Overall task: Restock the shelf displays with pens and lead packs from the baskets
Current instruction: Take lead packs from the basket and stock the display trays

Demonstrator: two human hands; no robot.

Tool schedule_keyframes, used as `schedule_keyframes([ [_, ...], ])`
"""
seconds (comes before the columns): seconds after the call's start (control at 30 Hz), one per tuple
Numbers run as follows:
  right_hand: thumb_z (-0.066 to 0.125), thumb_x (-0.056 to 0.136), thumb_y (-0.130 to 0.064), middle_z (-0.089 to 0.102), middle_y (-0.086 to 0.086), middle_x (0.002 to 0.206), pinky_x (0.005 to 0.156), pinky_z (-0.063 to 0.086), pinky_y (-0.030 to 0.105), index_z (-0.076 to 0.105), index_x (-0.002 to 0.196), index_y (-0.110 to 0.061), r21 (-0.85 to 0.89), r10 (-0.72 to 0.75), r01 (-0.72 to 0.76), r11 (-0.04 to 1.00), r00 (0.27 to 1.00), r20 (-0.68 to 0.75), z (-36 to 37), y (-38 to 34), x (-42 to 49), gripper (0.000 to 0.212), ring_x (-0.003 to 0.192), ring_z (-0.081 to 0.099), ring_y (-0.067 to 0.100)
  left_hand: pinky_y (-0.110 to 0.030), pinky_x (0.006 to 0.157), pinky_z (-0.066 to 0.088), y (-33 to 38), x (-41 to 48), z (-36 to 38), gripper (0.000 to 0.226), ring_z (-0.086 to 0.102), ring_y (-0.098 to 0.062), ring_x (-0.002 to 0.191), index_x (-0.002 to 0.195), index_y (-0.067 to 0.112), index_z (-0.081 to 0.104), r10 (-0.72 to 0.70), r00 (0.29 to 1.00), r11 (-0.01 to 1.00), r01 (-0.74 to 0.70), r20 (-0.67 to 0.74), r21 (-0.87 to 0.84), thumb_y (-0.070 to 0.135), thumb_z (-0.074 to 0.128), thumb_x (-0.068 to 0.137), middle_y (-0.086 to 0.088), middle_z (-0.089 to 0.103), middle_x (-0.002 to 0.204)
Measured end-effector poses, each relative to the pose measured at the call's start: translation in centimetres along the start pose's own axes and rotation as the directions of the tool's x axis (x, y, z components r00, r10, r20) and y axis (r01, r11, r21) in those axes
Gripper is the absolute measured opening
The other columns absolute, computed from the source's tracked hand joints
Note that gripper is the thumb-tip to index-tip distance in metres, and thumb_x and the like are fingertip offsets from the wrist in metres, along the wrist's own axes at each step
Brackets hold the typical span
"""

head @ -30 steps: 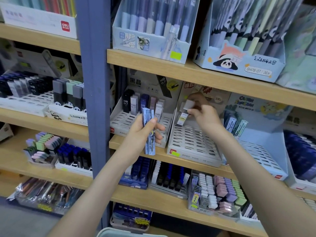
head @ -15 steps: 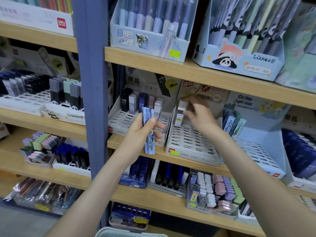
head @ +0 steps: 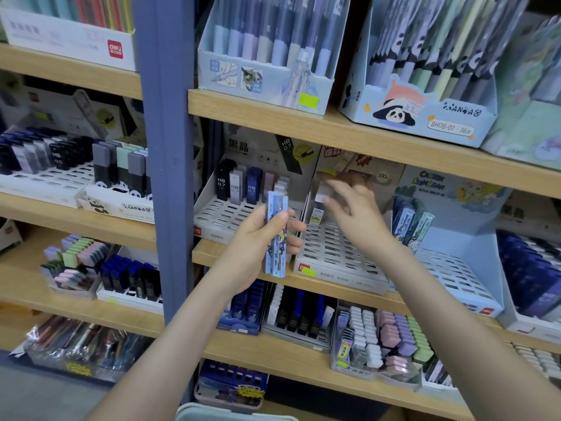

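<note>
My left hand (head: 258, 238) is shut on a small stack of blue lead packs (head: 275, 238), held upright in front of the middle shelf. My right hand (head: 355, 208) is blurred, with fingers spread and nothing in them, just right of a white lead pack (head: 317, 208) that stands alone in the back left slot of a grey slotted display tray (head: 334, 256). Whether the fingertips still touch that pack I cannot tell. To the left, another slotted tray (head: 224, 217) holds a back row of HB 0.7 lead packs (head: 235, 189).
A blue slotted tray (head: 449, 268) with a few packs (head: 409, 220) stands to the right. Pen boxes (head: 267, 65) fill the shelf above, erasers (head: 391, 338) and more lead packs the shelf below. A blue upright post (head: 165, 177) divides the shelving. A pale basket rim (head: 230, 414) shows at the bottom.
My right hand has let go of the white lead pack in the tray's back slot and drawn back to the right with fingers spread. The left hand has stayed put with its stack.
</note>
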State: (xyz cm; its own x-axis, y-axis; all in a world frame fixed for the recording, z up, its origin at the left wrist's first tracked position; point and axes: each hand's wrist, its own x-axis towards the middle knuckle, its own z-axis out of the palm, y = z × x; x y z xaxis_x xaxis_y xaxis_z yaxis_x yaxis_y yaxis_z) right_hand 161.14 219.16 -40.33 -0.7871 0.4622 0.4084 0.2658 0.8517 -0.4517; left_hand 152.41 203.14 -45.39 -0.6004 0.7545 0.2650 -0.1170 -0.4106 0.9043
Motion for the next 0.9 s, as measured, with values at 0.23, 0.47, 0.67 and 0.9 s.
schedule_keyframes([
  [0.23,0.067,0.085,-0.005,0.058,0.003,0.081,0.062,0.049,0.018,0.061,0.095,-0.011,0.665,-0.003,-0.066,0.744,0.995,0.102,-1.3,-3.1,-4.6,0.013,0.063,0.055,0.003,-0.027,0.065,0.057,0.3,-0.7,2.8,0.022,0.067,-0.012,0.066,0.111,0.01,0.059,-0.116,0.97,0.993,0.112,0.212,0.03,0.017,0.043,0.098,-0.001,0.073,0.083],
  [0.47,0.06,0.087,0.002,0.059,0.002,0.072,0.064,0.05,0.021,0.059,0.089,-0.01,0.761,0.175,-0.155,0.63,0.983,0.055,-4.7,1.2,-7.8,0.012,0.062,0.06,0.008,-0.025,0.068,0.057,-0.1,-1.5,6.9,0.02,0.068,-0.012,0.071,0.112,0.01,0.059,-0.208,0.918,0.968,0.143,0.338,0.206,0.015,0.042,0.101,-0.004,0.072,0.091],
  [0.67,0.061,0.09,-0.009,0.06,-0.007,0.103,0.085,0.038,0.023,0.057,0.101,-0.023,0.11,-0.101,0.129,0.986,0.968,-0.232,-7.2,5.2,-10.7,0.018,0.098,0.05,0.009,-0.015,0.045,0.039,0.1,-1.3,10.5,0.018,0.048,-0.002,0.049,0.117,0.02,0.052,-0.23,0.925,0.82,0.018,0.301,0.572,0.025,0.041,0.104,0.003,0.07,0.088],
  [0.9,0.058,0.084,-0.016,0.059,0.002,0.084,0.068,0.028,0.029,0.065,0.096,-0.011,-0.444,-0.481,0.384,0.809,0.868,-0.125,-8.1,8.4,-11.2,0.015,0.081,0.039,0.017,-0.015,0.041,0.033,-0.2,-1.0,13.2,0.029,0.04,-0.008,0.049,0.102,0.016,0.057,-0.251,0.935,0.839,0.083,0.248,0.538,0.035,0.035,0.104,0.002,0.074,0.081],
])
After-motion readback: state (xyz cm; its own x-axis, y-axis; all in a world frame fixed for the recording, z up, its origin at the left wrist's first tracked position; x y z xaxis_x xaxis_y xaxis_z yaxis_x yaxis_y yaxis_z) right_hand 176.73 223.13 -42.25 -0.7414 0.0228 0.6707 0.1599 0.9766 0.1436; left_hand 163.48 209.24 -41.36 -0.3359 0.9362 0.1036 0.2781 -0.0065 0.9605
